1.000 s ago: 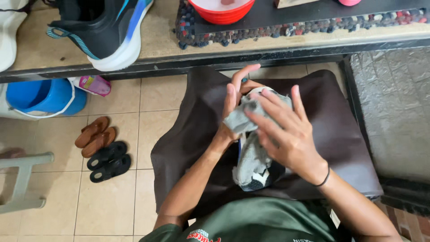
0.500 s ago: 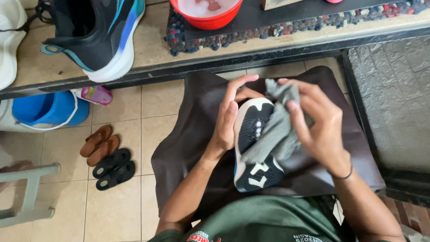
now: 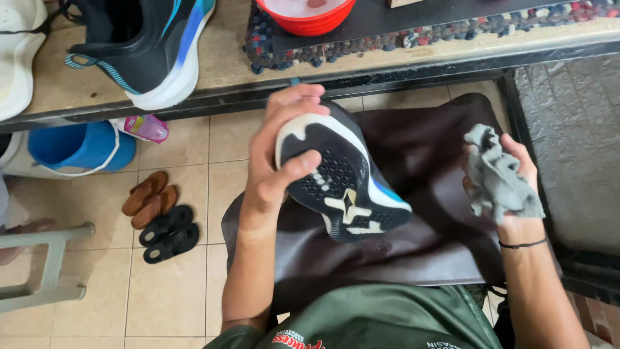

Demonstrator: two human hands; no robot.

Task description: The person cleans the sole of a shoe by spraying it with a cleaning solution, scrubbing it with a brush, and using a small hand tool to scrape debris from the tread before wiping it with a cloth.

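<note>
Head view, looking down over the lap. The left hand [image 3: 274, 152] is closed around the toe end of a black running shoe [image 3: 342, 178], fingers curled over the far rim and the thumb pressed onto the patterned outsole; the shoe is held sole-up and tilted, heel toward the person, so the upper is almost wholly hidden and only a strip of blue and white sidewall shows at the heel. The right hand [image 3: 510, 184] is held well apart from the shoe and is bunched shut on a crumpled grey cloth [image 3: 494, 174], which covers the palm and most of the fingers, so their exact curl cannot be made out. A thin dark band circles the right wrist. Beneath both hands a dark brown apron-like sheet [image 3: 426, 252] lies over the lap, its lower edge hidden by a green shirt [image 3: 381, 320]. Beyond, a stone-topped bench [image 3: 226, 71] carries a second black and blue running shoe [image 3: 145, 45], cut off at the top edge, a white shoe [image 3: 16, 58] cut off at the left, and a red basin [image 3: 307, 14] on a braided mat [image 3: 413, 39], only its lower part in view. On the tiled floor [image 3: 168, 291] lie a blue bucket [image 3: 77, 145], partly under the bench, a small pink bottle [image 3: 145, 127], brown sandals [image 3: 145, 199] and black sandals [image 3: 168, 234], and part of a grey plastic stool [image 3: 39, 265].
</note>
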